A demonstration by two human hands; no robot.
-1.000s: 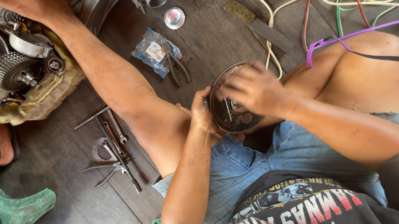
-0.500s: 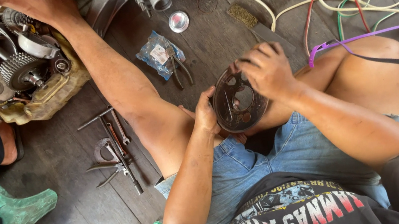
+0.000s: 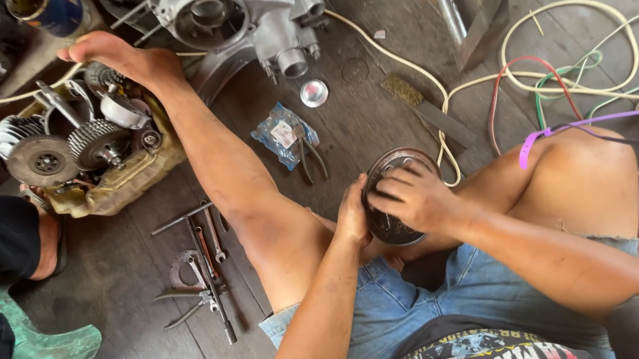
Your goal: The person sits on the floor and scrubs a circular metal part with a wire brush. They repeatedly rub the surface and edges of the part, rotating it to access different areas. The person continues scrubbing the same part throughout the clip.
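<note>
Since the earlier frame your right hand (image 3: 415,199) had slid down across the face of the round dark metal part (image 3: 391,198), fingers spread over its top rather than hooked on the rim. Your left hand (image 3: 353,215) was closed against its left edge, steadying it between your knees. Both hands were clamped on the part, which sat just above your lap. By my judgement the work on it was under way, not finished: pliers (image 3: 309,156), wrenches (image 3: 199,265) and the gear assembly (image 3: 70,149) lay untouched on the floor.
</note>
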